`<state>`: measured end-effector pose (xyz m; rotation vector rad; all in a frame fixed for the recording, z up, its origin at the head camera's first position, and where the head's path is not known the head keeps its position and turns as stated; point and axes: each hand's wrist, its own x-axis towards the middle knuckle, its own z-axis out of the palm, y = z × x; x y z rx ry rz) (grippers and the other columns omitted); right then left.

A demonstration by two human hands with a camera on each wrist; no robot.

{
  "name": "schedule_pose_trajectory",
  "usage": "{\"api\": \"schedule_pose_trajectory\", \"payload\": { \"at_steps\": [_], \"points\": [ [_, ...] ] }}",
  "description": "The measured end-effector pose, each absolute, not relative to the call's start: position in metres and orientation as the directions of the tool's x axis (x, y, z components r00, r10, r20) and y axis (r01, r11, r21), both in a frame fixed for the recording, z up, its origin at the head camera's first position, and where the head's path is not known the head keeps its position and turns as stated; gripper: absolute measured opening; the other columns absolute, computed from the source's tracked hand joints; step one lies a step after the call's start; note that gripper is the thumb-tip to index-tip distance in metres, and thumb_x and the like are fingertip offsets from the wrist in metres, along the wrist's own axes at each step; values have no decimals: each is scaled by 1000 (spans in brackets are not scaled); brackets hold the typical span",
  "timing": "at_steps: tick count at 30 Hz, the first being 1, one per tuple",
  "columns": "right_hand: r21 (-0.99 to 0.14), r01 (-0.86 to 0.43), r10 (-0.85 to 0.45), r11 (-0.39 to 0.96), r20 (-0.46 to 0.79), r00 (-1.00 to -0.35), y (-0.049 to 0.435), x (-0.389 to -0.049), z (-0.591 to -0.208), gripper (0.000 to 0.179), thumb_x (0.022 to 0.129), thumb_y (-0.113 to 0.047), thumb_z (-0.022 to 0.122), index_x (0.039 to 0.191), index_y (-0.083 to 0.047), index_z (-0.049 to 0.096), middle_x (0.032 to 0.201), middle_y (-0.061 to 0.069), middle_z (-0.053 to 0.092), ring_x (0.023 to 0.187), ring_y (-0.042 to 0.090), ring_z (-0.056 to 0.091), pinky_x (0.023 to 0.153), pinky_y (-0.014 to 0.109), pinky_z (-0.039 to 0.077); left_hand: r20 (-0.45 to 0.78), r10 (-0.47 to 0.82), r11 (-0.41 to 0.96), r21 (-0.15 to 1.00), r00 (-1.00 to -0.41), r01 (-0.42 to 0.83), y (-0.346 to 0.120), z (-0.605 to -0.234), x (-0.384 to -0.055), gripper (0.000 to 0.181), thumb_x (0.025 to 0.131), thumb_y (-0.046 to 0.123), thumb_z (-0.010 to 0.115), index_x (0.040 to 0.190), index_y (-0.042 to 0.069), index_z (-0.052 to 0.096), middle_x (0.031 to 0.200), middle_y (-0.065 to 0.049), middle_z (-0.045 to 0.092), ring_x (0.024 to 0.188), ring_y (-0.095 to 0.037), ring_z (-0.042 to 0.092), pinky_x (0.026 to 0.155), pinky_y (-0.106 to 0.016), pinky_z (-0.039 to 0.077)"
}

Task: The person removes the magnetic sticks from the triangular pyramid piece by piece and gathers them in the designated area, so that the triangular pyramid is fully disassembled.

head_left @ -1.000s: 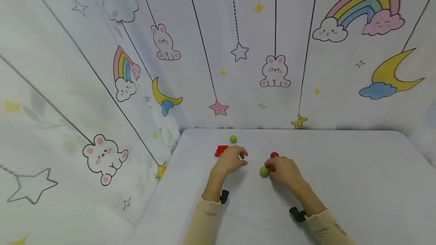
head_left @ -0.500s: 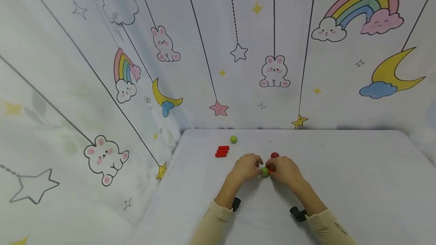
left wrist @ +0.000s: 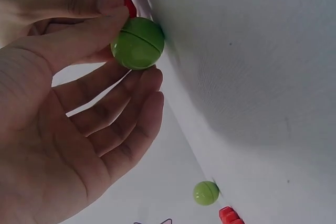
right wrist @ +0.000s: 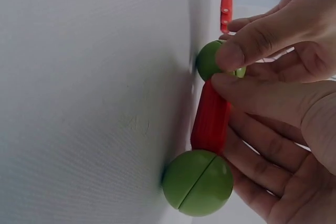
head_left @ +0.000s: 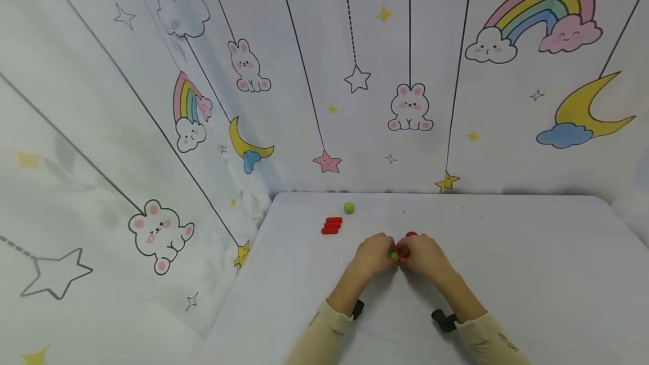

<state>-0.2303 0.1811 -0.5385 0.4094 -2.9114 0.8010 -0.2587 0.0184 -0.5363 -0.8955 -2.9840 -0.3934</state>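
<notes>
In the head view my left hand point(head_left: 375, 255) and right hand point(head_left: 425, 255) meet low over the white table. The left thumb and fingers hold a grooved green ball point(left wrist: 137, 44). My right hand pinches a red rod point(right wrist: 211, 116) between thumb and fingers. One end of this rod meets the held green ball, and a second green ball point(right wrist: 197, 183) sits at its other end. Whether the held ball is fixed to the rod cannot be told. A red ball point(head_left: 411, 234) shows just beyond the right hand, partly hidden by it.
Several red rods point(head_left: 332, 225) lie side by side at the left of the white table point(head_left: 532, 275). Behind them rests another green ball point(head_left: 349, 208). A patterned curtain point(head_left: 284, 72) stands along the table's back and left side.
My left hand has moved right, from near the loose red rods to the green ball beside the right hand, and taken hold of it. The right hand has stayed almost in place on the rod.
</notes>
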Motion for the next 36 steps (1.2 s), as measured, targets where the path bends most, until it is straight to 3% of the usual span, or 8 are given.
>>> {"api": "schedule_pose_trajectory", "payload": {
  "at_steps": [12,19,36],
  "points": [
    [-477,-305,-241,824,192,-951,183,-230,-546,26,73,-8,92,97,-4,81,86,3,77,81,24,71,77,48,58,51,558,820,123,-828,560,24,-538,-258,23,82,28,89,93,16,73,83,6,60,70,-7,53,59,-24,44],
    [-491,-303,-243,817,184,-953,183,-230,-546,26,71,-4,91,95,-4,81,84,3,76,78,24,70,74,47,57,45,589,804,70,-807,591,21,-541,-259,25,82,28,89,97,16,73,88,6,61,73,-7,55,62,-23,47],
    [-499,-297,-250,814,162,-955,176,-232,-546,26,73,-6,92,97,-4,81,85,2,77,79,22,70,80,51,54,14,609,788,99,-793,607,11,-536,-260,22,85,22,87,102,15,75,94,6,64,78,-6,56,69,-22,49]
  ]
}}
